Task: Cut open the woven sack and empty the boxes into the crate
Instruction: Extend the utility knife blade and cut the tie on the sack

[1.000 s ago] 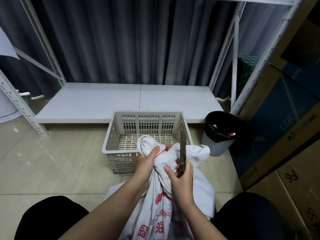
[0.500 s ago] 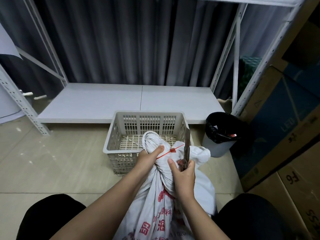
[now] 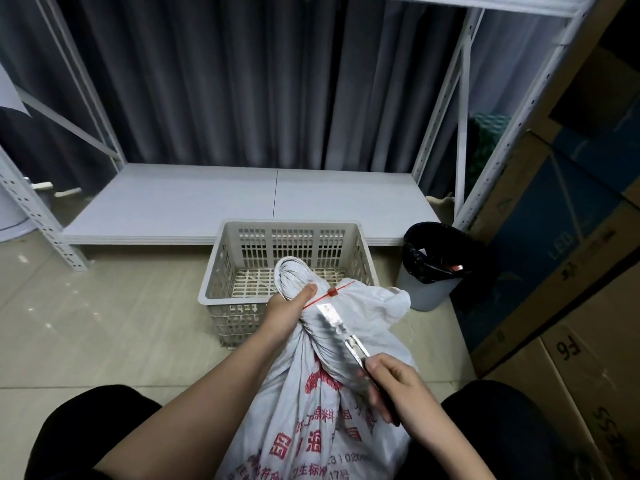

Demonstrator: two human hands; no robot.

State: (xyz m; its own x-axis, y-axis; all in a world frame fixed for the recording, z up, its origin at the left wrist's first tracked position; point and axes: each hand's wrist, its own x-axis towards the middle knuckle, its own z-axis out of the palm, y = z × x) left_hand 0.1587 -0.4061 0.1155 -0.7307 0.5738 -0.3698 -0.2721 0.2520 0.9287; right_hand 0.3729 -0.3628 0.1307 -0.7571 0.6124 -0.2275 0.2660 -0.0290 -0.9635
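White woven sack (image 3: 322, 403) stood between the person's knees, its neck gathered and bound by a red tie (image 3: 330, 293) just above the left hand (image 3: 289, 311), which gripped the bunched neck with fingers and thumb curled round it. The right hand (image 3: 398, 389) held a knife (image 3: 341, 332) by its dark handle, fingers wrapped about it; the blade ran up and away from that grip, its tip lying at the red tie, very close to the left thumb.

The plain risk was the blade itself. Its tip sat right beside the thumb that pinned the neck, so a slip as the tie parted could carry the edge into that hand. A sudden release of the tie under tension might also jerk the knife onward past the neck. Were the blade pushed deep into the weave below the tie, it could score whatever boxes lay inside; none of them showed, so how near they sat could not be told.

The sack's long axis ran from the lap up and forward, its tied mouth pointing toward the pale plastic crate (image 3: 214, 282) just beyond the left hand. The knotted tuft of the neck hung over the crate's near rim. The knife's long axis slanted from the right-hand grip up and to the left, toward the tie
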